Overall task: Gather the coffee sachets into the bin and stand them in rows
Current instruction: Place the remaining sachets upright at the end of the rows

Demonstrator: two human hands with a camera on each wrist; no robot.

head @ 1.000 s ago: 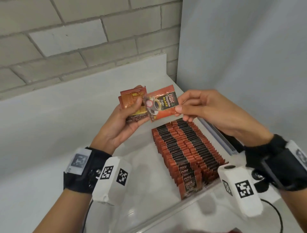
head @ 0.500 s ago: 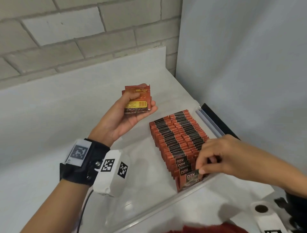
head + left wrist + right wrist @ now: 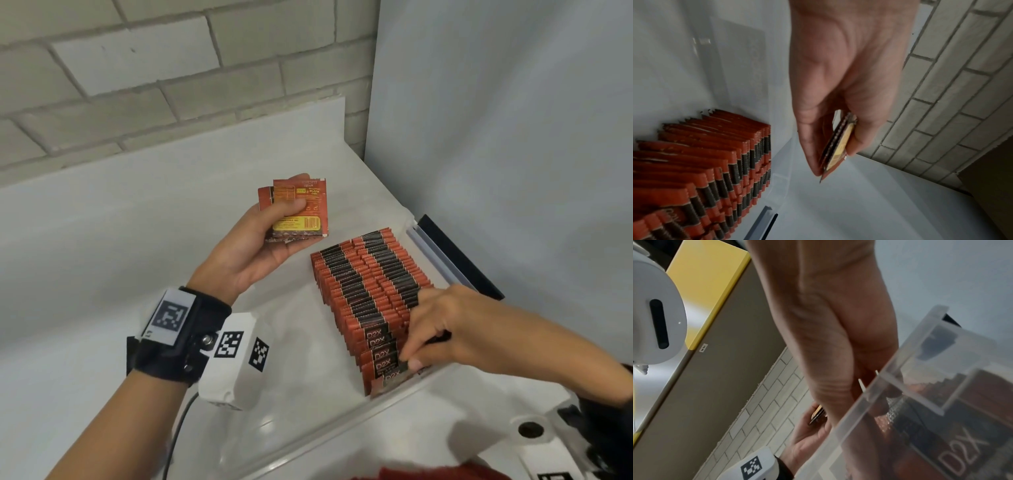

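Sachets look light, thin and slippery – my left hand pinches a small stack by its flat faces; right hand pinches one at the front of the rows.

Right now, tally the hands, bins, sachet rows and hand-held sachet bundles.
Hands: 2 (left hand, right hand)
Bin: 1
Sachet rows: 2
Held sachet bundle: 1
Total: 6
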